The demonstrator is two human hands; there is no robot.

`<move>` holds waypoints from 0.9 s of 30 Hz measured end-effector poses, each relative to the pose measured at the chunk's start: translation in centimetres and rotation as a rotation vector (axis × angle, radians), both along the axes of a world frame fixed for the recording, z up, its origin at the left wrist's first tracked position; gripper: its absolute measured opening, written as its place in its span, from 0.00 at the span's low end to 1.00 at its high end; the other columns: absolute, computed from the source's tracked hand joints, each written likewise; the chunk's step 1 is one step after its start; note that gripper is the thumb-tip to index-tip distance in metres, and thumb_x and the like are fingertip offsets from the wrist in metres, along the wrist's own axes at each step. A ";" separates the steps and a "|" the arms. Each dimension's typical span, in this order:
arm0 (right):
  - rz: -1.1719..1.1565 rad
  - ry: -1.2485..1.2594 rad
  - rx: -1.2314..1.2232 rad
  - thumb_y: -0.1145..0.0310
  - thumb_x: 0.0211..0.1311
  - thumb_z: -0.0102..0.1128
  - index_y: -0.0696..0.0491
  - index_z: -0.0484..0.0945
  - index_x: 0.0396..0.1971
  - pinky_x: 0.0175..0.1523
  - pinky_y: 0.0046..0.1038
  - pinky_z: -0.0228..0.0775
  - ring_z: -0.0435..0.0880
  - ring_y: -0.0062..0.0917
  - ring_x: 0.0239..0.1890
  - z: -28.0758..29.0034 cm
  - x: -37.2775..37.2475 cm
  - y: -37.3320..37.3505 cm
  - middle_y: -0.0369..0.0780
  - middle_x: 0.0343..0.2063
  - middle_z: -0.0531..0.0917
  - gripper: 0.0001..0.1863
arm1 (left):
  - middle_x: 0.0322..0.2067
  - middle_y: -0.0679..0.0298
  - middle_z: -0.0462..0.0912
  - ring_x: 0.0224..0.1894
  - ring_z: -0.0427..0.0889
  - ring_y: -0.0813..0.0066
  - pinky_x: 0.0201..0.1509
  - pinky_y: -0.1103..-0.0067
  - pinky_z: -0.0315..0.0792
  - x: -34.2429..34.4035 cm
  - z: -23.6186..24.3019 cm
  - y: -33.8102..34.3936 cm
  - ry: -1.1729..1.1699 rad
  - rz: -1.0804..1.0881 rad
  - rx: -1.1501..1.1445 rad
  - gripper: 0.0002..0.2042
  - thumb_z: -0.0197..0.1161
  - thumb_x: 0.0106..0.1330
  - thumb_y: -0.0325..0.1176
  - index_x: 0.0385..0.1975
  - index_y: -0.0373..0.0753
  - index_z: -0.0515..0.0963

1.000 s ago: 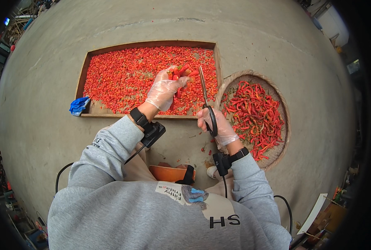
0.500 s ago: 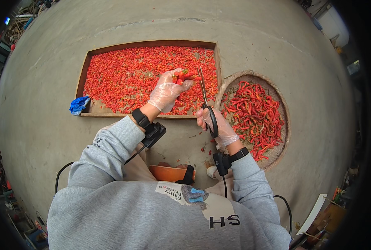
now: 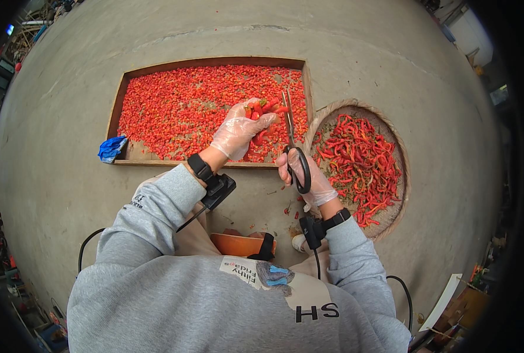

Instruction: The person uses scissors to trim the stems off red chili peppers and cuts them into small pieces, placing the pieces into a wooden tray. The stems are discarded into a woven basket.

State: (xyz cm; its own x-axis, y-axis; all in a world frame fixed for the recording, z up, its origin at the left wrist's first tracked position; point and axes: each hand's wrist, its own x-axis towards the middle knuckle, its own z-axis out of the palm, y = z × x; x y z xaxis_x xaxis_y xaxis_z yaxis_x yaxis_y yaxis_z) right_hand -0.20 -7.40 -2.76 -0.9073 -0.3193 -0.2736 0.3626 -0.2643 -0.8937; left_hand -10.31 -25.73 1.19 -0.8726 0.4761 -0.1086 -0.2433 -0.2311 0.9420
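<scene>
My left hand (image 3: 236,132), in a clear plastic glove, grips several red chillies (image 3: 264,107) above a shallow wooden tray (image 3: 196,163) spread with small cut red pieces. My right hand (image 3: 309,179), also gloved, holds long scissors (image 3: 297,165) by their black handles, blades pointing up beside the tips of the chillies. To the right, a round woven basket (image 3: 399,217) holds a heap of whole red chillies (image 3: 362,159) with dry stems.
A crumpled blue bag (image 3: 112,149) lies at the tray's left front corner. Below, an orange seat (image 3: 235,241) shows between my legs on the concrete floor (image 3: 68,188), with scraps nearby. Clutter (image 3: 27,29) lines the edges, and a white board (image 3: 441,303) stands at lower right.
My left hand has shifted slightly right and down with the chillies. The scissors have tilted slightly and their handles sit a little further open.
</scene>
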 end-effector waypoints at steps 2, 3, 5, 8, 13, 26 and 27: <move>-0.032 -0.034 -0.017 0.44 0.65 0.48 0.53 0.72 0.33 0.27 0.16 0.64 0.71 0.13 0.23 0.3 0.0 -0.2 0.31 0.21 0.73 0.24 | 0.35 0.64 0.81 0.33 0.79 0.80 0.34 0.83 0.72 -0.1 -0.2 -0.1 -0.059 0.006 0.003 0.14 0.65 0.60 0.32 0.44 0.37 0.73; -0.057 -0.045 -0.026 0.43 0.65 0.48 0.53 0.72 0.33 0.27 0.16 0.64 0.71 0.13 0.22 0.4 0.1 -0.3 0.32 0.21 0.73 0.24 | 0.35 0.64 0.81 0.32 0.79 0.80 0.33 0.83 0.72 -0.2 -0.4 -0.1 -0.066 0.021 -0.007 0.15 0.65 0.60 0.33 0.44 0.37 0.73; -0.090 -0.050 -0.011 0.43 0.65 0.47 0.53 0.72 0.33 0.26 0.16 0.64 0.71 0.13 0.21 0.7 0.1 -0.5 0.32 0.20 0.73 0.24 | 0.35 0.63 0.81 0.31 0.79 0.79 0.31 0.83 0.72 -0.3 -0.6 -0.2 -0.086 0.038 -0.033 0.15 0.65 0.60 0.33 0.45 0.37 0.73; -0.093 -0.037 0.067 0.44 0.65 0.47 0.54 0.72 0.32 0.25 0.16 0.63 0.70 0.13 0.20 0.9 0.1 -0.7 0.32 0.18 0.72 0.24 | 0.32 0.64 0.80 0.28 0.77 0.80 0.28 0.83 0.71 -0.4 -0.9 -0.3 -0.117 0.039 -0.051 0.12 0.64 0.61 0.34 0.41 0.36 0.75; -0.122 -0.065 0.140 0.45 0.66 0.48 0.54 0.72 0.30 0.24 0.15 0.63 0.70 0.13 0.19 1.2 0.0 -0.6 0.32 0.17 0.72 0.24 | 0.25 0.66 0.78 0.22 0.75 0.80 0.23 0.80 0.70 -0.1 -0.9 0.0 -0.155 0.028 0.066 0.10 0.65 0.60 0.36 0.32 0.35 0.78; -0.067 -0.020 0.151 0.47 0.65 0.52 0.53 0.72 0.30 0.23 0.15 0.62 0.70 0.13 0.18 0.9 0.1 -0.7 0.33 0.16 0.73 0.22 | 0.29 0.64 0.82 0.22 0.73 0.82 0.23 0.83 0.70 0.0 0.2 0.1 -0.130 0.098 -0.028 0.14 0.65 0.61 0.40 0.39 0.37 0.76; -0.067 -0.020 0.140 0.47 0.64 0.52 0.53 0.72 0.29 0.23 0.15 0.61 0.69 0.13 0.17 1.0 0.1 -0.7 0.33 0.16 0.73 0.22 | 0.29 0.64 0.82 0.22 0.73 0.83 0.23 0.83 0.69 -0.1 0.2 0.1 -0.117 0.089 -0.037 0.14 0.65 0.61 0.40 0.39 0.37 0.76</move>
